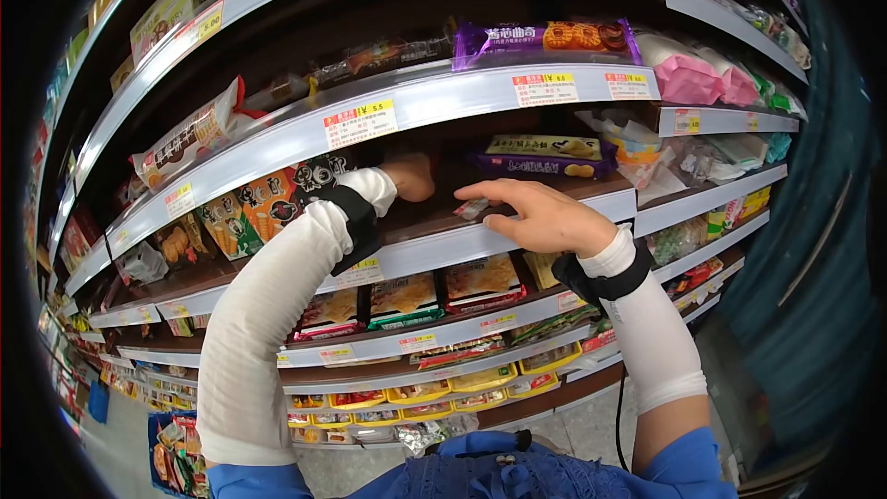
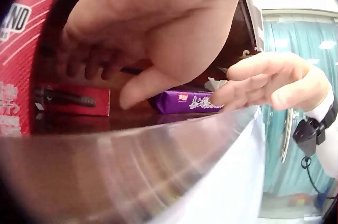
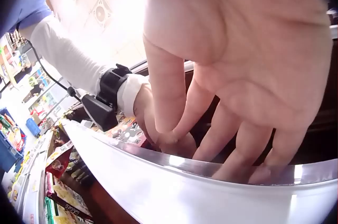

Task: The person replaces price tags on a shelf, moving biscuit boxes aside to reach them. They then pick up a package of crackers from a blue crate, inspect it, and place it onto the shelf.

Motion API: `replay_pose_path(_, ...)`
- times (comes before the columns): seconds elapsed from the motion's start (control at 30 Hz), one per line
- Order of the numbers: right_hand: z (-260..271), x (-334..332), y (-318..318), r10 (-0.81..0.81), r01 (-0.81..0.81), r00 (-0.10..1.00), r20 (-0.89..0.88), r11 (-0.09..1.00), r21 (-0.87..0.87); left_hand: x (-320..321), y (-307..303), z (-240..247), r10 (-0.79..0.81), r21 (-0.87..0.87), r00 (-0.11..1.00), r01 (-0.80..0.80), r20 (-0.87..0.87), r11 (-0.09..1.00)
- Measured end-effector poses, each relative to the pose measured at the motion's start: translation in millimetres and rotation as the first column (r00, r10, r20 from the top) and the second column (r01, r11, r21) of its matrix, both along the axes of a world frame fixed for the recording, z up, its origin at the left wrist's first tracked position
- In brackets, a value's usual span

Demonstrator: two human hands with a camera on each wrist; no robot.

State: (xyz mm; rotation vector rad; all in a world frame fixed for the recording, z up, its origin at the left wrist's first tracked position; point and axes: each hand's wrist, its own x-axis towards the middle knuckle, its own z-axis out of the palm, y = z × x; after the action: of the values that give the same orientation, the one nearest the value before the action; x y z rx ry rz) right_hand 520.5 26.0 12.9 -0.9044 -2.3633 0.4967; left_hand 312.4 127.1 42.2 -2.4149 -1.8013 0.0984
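Observation:
My left hand (image 1: 409,177) reaches into the middle shelf, its far part hidden under the shelf above. In the left wrist view that hand (image 2: 158,29) has loosely bent fingers and grips nothing visible; a flat red pack (image 2: 79,101) lies beyond it. My right hand (image 1: 545,214) hovers at the shelf front with fingers extended, beside a small packet (image 1: 471,209) and below a purple pack (image 1: 547,157). In the right wrist view the right hand (image 3: 243,71) shows a bare palm, fingertips at the clear shelf edge (image 3: 317,174); whether they touch it I cannot tell.
Boxed snacks (image 1: 263,208) stand left of my left hand. A purple biscuit pack (image 1: 545,39) lies on the shelf above, over price tags (image 1: 545,89). Bagged goods (image 1: 633,152) sit at the right. Flat packs (image 1: 407,300) fill the shelf below. A teal curtain (image 1: 785,249) hangs at the right.

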Motion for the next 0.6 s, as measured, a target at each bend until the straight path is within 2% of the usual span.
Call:
replay_pose_path(0.13,-6,1,2,0.014,-0.014,1.0,-0.013,1.0,0.021,-7,12,3,0.047,-0.103,0.998,-0.044,0.03,0.994)
replay_pose_path(0.23,-6,2,1,0.01,-0.009,1.0,-0.02,0.999,0.031,-8,8,5,0.016,-0.049,0.997,-0.013,0.07,0.999)
replay_pose_path(0.3,-6,1,1,0.013,-0.012,1.0,-0.027,1.0,0.009,-11,8,3,-0.108,0.016,0.991,0.107,0.084,0.994)
replay_pose_path(0.4,-8,0,3,-0.011,0.011,1.0,-0.002,0.999,0.047,-4,-6,7,-0.044,0.009,0.994,0.043,0.104,0.999)
replay_pose_path(0.53,-7,1,1,-0.016,0.016,1.0,-0.014,1.0,-0.005,-5,-15,13,-0.067,0.004,0.993,0.067,0.094,0.998)
replay_pose_path(0.6,-6,1,0,-0.022,0.022,1.0,-0.022,0.999,-0.035,-2,-28,24,-0.008,-0.213,0.992,0.034,0.124,0.976)
